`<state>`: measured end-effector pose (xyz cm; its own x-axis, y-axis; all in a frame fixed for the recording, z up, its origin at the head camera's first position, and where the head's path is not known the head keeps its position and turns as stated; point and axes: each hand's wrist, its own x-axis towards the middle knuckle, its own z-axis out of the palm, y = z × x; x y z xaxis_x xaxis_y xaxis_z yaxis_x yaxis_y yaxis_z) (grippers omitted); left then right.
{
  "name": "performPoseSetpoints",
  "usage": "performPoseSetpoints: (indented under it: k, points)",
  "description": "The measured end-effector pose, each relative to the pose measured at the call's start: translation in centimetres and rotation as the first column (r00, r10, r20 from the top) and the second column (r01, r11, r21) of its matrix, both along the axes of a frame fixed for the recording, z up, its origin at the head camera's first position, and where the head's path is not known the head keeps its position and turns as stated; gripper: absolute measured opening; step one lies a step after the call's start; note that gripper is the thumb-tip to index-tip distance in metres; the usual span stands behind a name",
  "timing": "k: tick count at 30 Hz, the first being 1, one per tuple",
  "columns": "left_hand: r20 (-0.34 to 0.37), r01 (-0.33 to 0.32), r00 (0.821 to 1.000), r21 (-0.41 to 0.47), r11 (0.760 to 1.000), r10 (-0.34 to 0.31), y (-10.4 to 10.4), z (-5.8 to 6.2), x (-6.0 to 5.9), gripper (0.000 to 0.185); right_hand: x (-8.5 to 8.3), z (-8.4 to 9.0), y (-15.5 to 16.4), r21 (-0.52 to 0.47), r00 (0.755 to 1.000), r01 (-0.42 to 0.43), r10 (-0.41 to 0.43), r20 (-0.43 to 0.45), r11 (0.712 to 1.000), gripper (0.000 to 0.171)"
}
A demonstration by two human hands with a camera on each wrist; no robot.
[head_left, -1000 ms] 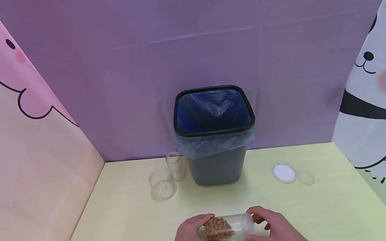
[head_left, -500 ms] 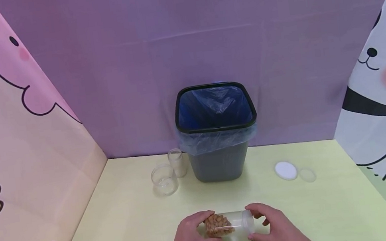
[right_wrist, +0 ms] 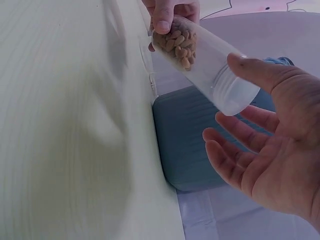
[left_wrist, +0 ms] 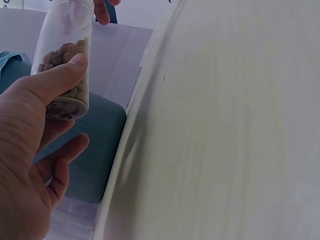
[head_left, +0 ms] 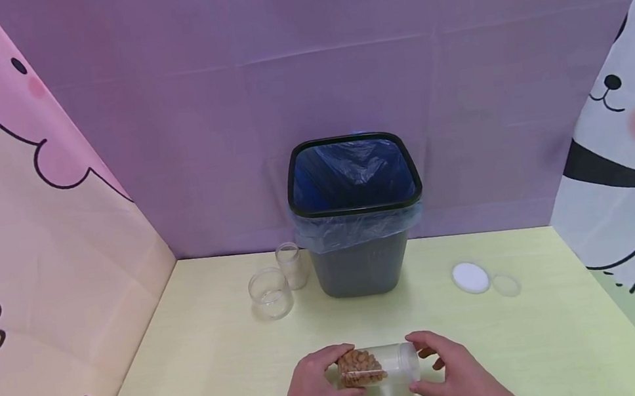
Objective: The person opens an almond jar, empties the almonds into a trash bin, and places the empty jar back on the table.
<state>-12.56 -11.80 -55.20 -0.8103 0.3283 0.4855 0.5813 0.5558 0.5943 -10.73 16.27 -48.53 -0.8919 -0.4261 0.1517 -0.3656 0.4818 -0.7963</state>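
A clear cylindrical jar (head_left: 390,355) lies sideways in the air between both hands, low in the head view. Brown nut-like pieces (right_wrist: 179,45) are gathered at its left end. My left hand (head_left: 315,386) grips that base end, thumb on one side and fingers on the other. At the right end is a translucent lid (head_left: 411,361), fitted on the jar. The right hand (head_left: 456,371) pinches the lid between thumb and fingertip; in the right wrist view its other fingers (right_wrist: 232,155) curve loosely below.
A grey trash bin (head_left: 356,272) with a blue liner stands at the back of the pale table (head_left: 219,368). Left of it are a low clear bowl (head_left: 271,304) and a taller clear cup (head_left: 294,279). A white disc (head_left: 471,277) and a clear disc (head_left: 506,284) lie right.
The head view has shifted slightly, so the whole scene sits a little higher. Both hands keep the same hold on the jar and its lid.
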Motion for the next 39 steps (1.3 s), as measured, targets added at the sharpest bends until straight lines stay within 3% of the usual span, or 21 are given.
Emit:
performPoseSetpoints:
  k: [4,10,14,17,21,28,32,39]
  points:
    - [-0.015,0.011,1.000,0.004,1.000,-0.011,0.0,-0.1,0.0,0.065,0.2,0.1,-0.3,0.003,0.997,0.073,-0.073,0.039,0.997,0.058]
    - [-0.005,-0.011,1.000,0.011,1.000,0.011,0.2,0.4,-0.1,0.064,0.1,0.4,-1.1,0.043,0.959,0.283,-0.284,0.009,0.958,0.014]
    - [-0.012,-0.021,1.000,0.007,1.000,0.021,0.4,0.9,-0.1,0.064,0.0,0.7,-1.3,0.143,0.947,0.319,-0.320,-0.016,0.937,0.023]
    - [-0.007,-0.030,1.000,0.004,1.000,0.030,0.6,1.2,-0.2,0.065,0.0,0.8,-1.3,0.206,0.948,0.307,-0.317,0.016,0.929,0.029]
    - [-0.009,-0.032,0.999,0.000,0.999,0.032,0.5,1.2,-0.2,0.065,-0.1,0.6,-1.3,0.208,0.956,0.277,-0.291,0.037,0.938,0.029]
    - [0.028,-0.036,0.999,0.025,0.999,0.036,0.3,1.2,-0.1,0.063,-0.3,0.4,-0.6,0.006,0.994,0.108,-0.108,0.006,0.994,0.025]
    - [0.027,-0.017,1.000,0.049,0.999,0.016,0.3,1.1,-0.1,0.063,-0.3,0.3,-0.3,-0.077,0.996,0.022,-0.029,-0.090,0.997,0.034]
    - [0.043,-0.009,0.999,0.089,0.996,0.005,0.2,1.0,-0.1,0.062,-0.4,0.4,-0.3,-0.141,0.992,-0.044,0.027,-0.126,0.989,0.049]
